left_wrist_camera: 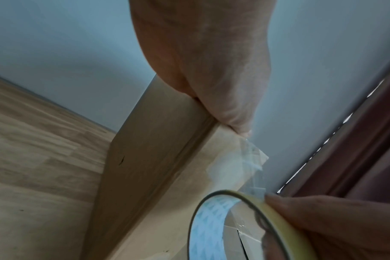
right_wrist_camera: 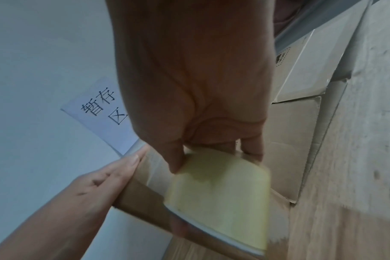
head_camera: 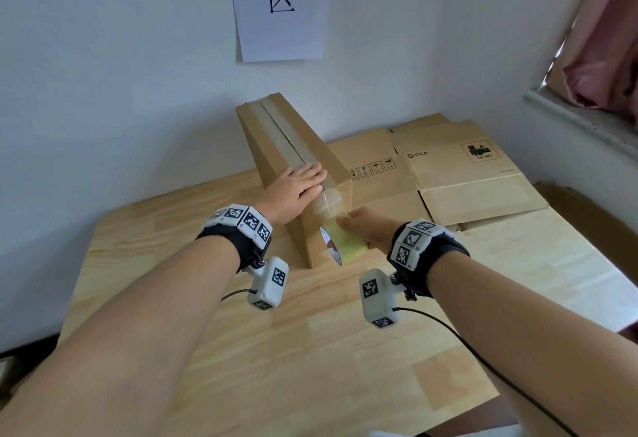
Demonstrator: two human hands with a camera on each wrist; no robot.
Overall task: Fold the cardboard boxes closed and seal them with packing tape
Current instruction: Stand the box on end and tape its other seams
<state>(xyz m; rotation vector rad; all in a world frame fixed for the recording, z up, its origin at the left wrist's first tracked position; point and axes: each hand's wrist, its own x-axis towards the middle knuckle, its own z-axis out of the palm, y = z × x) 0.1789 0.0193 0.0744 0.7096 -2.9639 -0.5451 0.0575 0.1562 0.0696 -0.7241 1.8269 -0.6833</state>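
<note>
A white paper sign (right_wrist_camera: 100, 114) taped to the wall reads "暂存区" in black characters in the right wrist view; the head view cuts it off at the top, leaving only "区" whole. On the flattened cartons (head_camera: 459, 174) lying on the table, the brand "PICO" is printed beside a round logo, and a red-bordered hazard label reads "UN 3481". A row of four handling pictograms sits to the left on the same cartons, their small captions too fine to read.

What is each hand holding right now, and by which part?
Right hand grips the tape roll by its outer rim. Left hand holds nothing, lying flat on the box.
</note>
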